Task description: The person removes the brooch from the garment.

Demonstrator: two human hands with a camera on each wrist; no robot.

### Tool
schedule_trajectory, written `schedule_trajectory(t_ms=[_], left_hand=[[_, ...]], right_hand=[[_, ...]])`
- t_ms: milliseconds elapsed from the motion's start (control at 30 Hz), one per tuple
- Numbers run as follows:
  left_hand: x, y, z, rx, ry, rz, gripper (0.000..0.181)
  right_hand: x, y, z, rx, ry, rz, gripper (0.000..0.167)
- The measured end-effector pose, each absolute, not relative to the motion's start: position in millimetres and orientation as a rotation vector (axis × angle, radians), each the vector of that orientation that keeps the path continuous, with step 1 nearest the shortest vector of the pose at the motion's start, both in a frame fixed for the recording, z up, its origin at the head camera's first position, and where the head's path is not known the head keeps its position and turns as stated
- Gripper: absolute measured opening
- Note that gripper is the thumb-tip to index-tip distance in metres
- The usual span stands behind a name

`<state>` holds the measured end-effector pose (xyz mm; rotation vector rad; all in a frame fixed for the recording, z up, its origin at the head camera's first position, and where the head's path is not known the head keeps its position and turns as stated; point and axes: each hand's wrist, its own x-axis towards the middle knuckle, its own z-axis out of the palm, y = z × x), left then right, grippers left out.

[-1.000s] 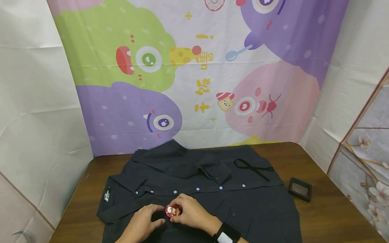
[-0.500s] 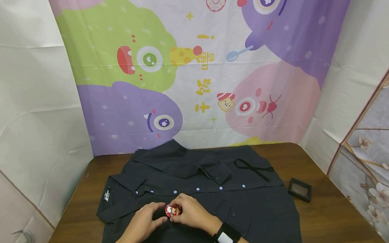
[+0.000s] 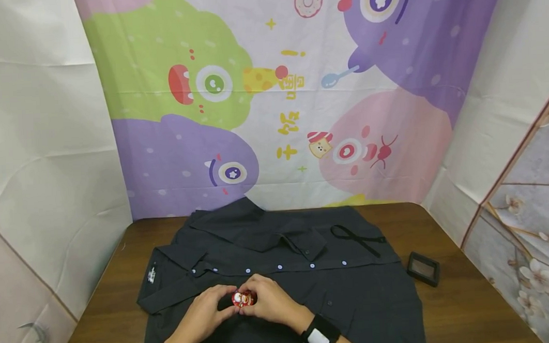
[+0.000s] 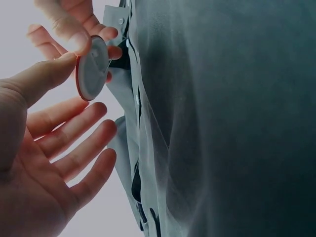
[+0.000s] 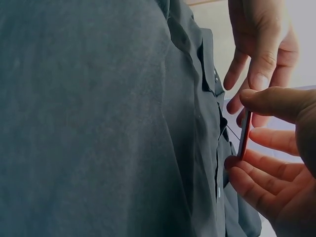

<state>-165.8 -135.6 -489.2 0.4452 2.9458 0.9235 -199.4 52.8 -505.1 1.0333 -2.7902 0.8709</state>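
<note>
A round pin badge [image 3: 241, 298] with a red, Santa-like printed front is held above a dark button-up shirt [image 3: 355, 297]. Its pale back [image 4: 93, 69] faces the left wrist camera, and a thin pin sticks out from it toward the shirt. My right hand [image 3: 272, 301] grips the badge by its rim between thumb and fingertips. From the other side, my left hand [image 3: 205, 312] has thumb and index fingertip on the rim, while its other fingers stay spread. The badge stands edge-on in the right wrist view.
The shirt covers most of the wooden table [image 3: 472, 306], its row of pale buttons [image 3: 280, 267] running across. A black cord loop [image 3: 357, 238] lies on it. At the right sits a small black frame-like case [image 3: 423, 269]. A cartoon-print cloth [image 3: 270, 99] hangs behind.
My left hand has shifted slightly right, its fingertips closing in from beside the badge onto its rim. My right hand holds the badge throughout, and the head view has shifted a little.
</note>
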Motion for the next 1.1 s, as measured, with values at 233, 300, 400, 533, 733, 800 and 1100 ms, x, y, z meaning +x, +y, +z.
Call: schedule_trajectory(t_ms=[233,300,400,533,733,800,1100], left_hand=[[-166.1,-135.0,-490.0,0.494,2.956,0.932,0.036],[-166.3,-135.1,-490.5,0.511,2.963,0.935,0.035],[-166.3,-135.5,-491.0,0.526,2.971,0.939,0.033],[-165.3,-136.0,-491.5,0.542,2.98,0.935,0.031],[-163.7,-136.9,-491.4,0.583,3.001,0.946,0.029],[-163.5,-137.0,-491.4,0.587,3.012,0.946,0.029],[-163.2,-136.7,-490.4,0.59,3.029,0.954,0.029]], right_hand=[[-198.1,54.0,-504.9,1.028,-2.768,0.882,0.031],[-197.6,54.5,-504.7,1.029,-2.763,0.891,0.03],[-197.3,55.1,-504.2,1.038,-2.753,0.905,0.029],[-197.3,55.7,-503.0,1.07,-2.736,0.925,0.028],[-197.7,57.0,-500.7,1.105,-2.74,0.957,0.029],[-197.8,57.6,-500.4,1.1,-2.744,0.964,0.03],[-196.5,60.2,-499.3,1.086,-2.738,0.996,0.03]])
